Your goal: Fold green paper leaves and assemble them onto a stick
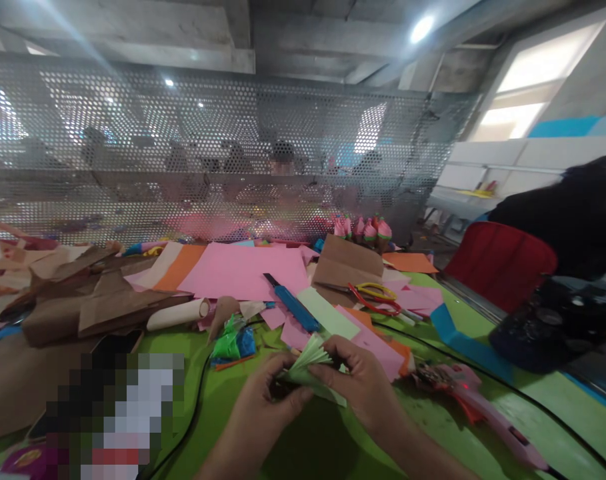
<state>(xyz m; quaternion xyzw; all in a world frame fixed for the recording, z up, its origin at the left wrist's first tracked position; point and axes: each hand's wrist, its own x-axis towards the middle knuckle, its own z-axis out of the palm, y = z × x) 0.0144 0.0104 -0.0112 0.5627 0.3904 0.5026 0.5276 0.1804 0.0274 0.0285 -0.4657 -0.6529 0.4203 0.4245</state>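
Observation:
Both my hands are at the near middle of the green table (223, 427), round a pale green pleated paper (310, 357). Its folds fan out at the top. My left hand (270, 393) pinches its left side between thumb and fingers. On the other side my right hand (355, 377) grips the paper, thumb across its front. The lower part of the paper is partly covered by my fingers. Just beyond lie a blue utility knife (295, 307) with its blade out and a flat pale green sheet (330, 315).
Scissors with red and yellow handles (375, 297) lie behind my right hand. A pink hot glue gun (483, 407) with a cord is at the right. Pink sheets (243, 270), brown paper (93, 300) and a paper roll (177, 313) cover the far side. A person (573, 193) sits by a red chair (500, 263).

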